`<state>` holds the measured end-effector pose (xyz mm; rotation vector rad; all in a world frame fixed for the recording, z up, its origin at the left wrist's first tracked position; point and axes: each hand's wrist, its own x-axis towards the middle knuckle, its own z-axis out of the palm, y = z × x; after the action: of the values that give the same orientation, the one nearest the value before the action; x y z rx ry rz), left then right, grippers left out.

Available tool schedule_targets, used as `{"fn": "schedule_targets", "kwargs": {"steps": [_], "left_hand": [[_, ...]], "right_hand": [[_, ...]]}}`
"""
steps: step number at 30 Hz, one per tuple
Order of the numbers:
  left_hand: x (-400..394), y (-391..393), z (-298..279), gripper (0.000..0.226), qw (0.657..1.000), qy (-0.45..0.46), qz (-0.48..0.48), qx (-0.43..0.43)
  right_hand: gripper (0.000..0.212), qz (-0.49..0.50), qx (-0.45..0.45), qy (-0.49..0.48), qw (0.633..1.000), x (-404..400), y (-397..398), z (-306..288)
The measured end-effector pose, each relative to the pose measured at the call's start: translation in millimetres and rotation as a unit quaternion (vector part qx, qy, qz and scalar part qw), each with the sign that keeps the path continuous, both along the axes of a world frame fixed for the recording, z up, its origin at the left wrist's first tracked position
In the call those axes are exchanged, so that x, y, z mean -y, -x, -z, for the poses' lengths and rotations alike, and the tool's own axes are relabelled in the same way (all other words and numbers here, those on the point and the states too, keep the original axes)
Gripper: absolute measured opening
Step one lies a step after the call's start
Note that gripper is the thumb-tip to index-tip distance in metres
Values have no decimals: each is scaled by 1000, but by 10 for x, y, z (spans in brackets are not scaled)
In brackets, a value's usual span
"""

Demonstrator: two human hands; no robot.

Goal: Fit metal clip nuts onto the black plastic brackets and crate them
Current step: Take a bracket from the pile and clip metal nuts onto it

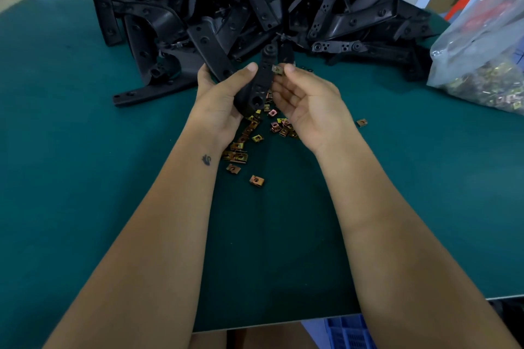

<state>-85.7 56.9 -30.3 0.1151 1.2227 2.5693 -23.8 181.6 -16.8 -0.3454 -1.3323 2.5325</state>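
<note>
Clip nut (278, 69) is being pinched by the right hand (304, 102) against the edge of a black bracket (259, 85), gripped above the table by the left hand (224, 99); if pushed on askew, jamming or dropping is being risked.

Factory assembly bench, green work mat (85, 150), heaped black brackets (255, 3), bagged clip nuts (482, 85), blue crate (348, 331)
</note>
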Motion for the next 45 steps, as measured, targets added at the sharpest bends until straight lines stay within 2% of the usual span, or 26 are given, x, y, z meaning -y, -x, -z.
{"fn": "schedule_targets", "kwargs": {"steps": [5,10,15,18,27,35,38,45], "left_hand": [[-6,-28,9,63,997,40,22,-62],[18,-37,15,55,994,55,18,-97],[31,-57,10,52,988,87,35,-124],[49,-75,8,54,982,109,53,-144],[59,-91,5,52,978,110,85,-156],[21,-144,1,53,977,113,68,-165],[18,-171,-22,54,979,103,67,-164],[45,-195,-63,56,974,110,139,-141]], "right_hand": [[5,-39,40,-17,998,16,8,20],[12,-47,70,-19,996,6,11,28],[5,-37,71,-39,996,-32,13,32],[8,-37,69,-59,995,-61,4,39],[16,-43,55,-79,994,-96,-29,37],[23,-35,48,-71,996,-82,-27,41],[20,-45,40,-54,997,-76,-35,32],[10,-97,27,-69,992,-92,-55,2]]}}
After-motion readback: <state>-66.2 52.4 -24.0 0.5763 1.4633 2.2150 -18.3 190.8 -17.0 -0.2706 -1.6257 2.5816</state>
